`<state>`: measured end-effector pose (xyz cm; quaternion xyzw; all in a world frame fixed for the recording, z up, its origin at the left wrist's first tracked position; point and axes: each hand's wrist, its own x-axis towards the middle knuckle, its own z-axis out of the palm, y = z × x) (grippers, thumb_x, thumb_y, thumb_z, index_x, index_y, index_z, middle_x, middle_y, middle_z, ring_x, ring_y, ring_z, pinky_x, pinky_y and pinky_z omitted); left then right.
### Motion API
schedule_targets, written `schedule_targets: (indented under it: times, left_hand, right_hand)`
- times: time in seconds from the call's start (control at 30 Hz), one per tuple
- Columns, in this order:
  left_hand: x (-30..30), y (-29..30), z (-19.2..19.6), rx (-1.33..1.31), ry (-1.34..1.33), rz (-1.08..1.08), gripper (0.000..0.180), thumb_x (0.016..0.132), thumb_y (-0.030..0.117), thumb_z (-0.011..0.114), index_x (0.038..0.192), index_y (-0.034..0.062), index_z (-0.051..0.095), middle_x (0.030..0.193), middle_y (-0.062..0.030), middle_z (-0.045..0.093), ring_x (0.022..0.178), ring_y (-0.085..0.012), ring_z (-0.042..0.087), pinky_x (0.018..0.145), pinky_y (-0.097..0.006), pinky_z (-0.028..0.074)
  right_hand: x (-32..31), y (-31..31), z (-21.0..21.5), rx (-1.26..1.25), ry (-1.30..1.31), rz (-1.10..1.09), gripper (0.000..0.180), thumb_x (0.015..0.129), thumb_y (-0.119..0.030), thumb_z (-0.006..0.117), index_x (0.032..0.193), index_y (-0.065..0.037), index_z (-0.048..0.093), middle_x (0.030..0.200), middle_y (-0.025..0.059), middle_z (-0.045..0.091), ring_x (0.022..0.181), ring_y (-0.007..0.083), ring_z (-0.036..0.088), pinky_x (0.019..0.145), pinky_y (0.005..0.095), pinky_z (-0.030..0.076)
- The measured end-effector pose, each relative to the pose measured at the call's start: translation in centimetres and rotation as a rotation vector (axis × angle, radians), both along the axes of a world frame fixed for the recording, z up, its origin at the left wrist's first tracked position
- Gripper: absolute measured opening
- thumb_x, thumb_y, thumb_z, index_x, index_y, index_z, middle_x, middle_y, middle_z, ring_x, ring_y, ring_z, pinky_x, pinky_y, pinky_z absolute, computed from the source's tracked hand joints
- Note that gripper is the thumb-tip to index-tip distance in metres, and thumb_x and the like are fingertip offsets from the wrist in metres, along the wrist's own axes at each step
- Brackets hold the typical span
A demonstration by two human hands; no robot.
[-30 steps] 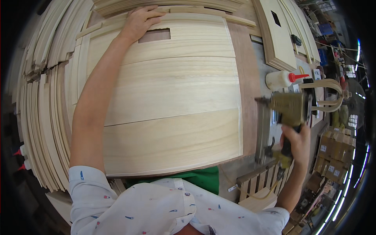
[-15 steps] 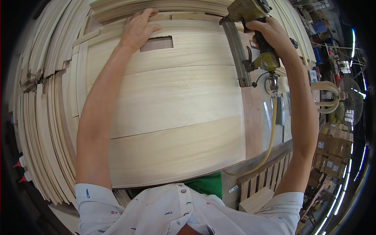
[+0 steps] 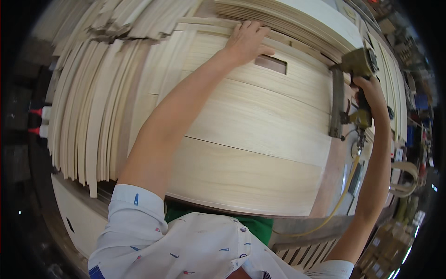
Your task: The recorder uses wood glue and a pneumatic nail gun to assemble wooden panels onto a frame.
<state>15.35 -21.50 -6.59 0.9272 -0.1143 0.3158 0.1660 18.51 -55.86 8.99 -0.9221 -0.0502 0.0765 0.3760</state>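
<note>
A pale wooden panel (image 3: 241, 149) made of several joined boards lies flat before me, with a rectangular cut-out (image 3: 272, 64) near its far edge. My left hand (image 3: 246, 43) rests at that far edge, fingers stretched over a narrow wooden strip (image 3: 297, 45), thumb apart and close to the cut-out. Its fingers are not closed round anything. At the panel's right end, my right hand (image 3: 371, 93) is wrapped round the grip of a dark olive pneumatic nail gun (image 3: 357, 63). The gun's nose is by the far right corner; whether it touches the wood, I cannot tell. A yellow air hose (image 3: 346, 190) runs from its handle.
Stacked wooden strips (image 3: 88, 111) stand left of the panel, and more boards (image 3: 283, 23) lie beyond it. Two white bottles with red tips (image 3: 44, 122) are at far left. A slatted wooden piece (image 3: 306, 253) sits below right, near cardboard boxes (image 3: 388, 251).
The view has turned left, so the panel, hands and nail gun appear farther right and tilted. Both hands stay at about the same places on the panel; the right still grips the nail gun.
</note>
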Motion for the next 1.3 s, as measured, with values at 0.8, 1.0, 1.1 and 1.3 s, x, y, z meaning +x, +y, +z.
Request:
schedule_targets:
  times: [0.8,1.0,1.1,1.3]
  left_hand:
    - [-9.5,9.1,1.2,-0.046,0.312,0.279,0.064,0.095,0.025,0.052,0.147,0.0012,0.022,0.140,-0.0144,0.049,0.135,-0.0297,0.036,0.110,-0.043,0.026]
    - [-9.2,9.5,0.0,-0.067,0.225,0.263,0.068,0.094,0.014,0.053,0.147,-0.0047,0.015,0.136,-0.0119,0.053,0.131,-0.0275,0.041,0.108,-0.042,0.028]
    - [-9.0,9.1,0.1,-0.056,0.245,0.287,0.068,0.093,0.014,0.053,0.147,-0.0051,0.015,0.137,-0.0099,0.053,0.132,-0.0262,0.040,0.108,-0.041,0.028]
    - [-9.1,8.9,0.3,-0.029,0.291,0.324,0.064,0.094,0.015,0.051,0.146,-0.0050,0.019,0.139,-0.0083,0.051,0.133,-0.0251,0.038,0.109,-0.041,0.027]
  right_hand:
    - [-2.8,19.8,2.8,0.092,-0.079,0.508,0.033,0.081,-0.027,0.064,0.089,0.005,0.064,0.063,0.0062,0.059,0.050,0.0104,0.057,0.045,0.0234,0.045]
    - [-3.0,28.7,3.1,-0.042,0.109,0.453,0.019,0.078,-0.013,0.063,0.082,0.005,0.066,0.064,0.0096,0.061,0.051,0.0154,0.058,0.047,0.0295,0.046]
    - [-2.5,29.5,1.9,0.026,0.101,0.520,0.019,0.078,-0.014,0.063,0.082,0.005,0.066,0.066,0.0097,0.062,0.051,0.0160,0.058,0.047,0.0303,0.047]
    - [-3.8,29.1,3.0,-0.089,0.078,0.480,0.019,0.079,-0.014,0.062,0.082,0.005,0.066,0.068,0.0096,0.064,0.052,0.0158,0.058,0.049,0.0293,0.048]
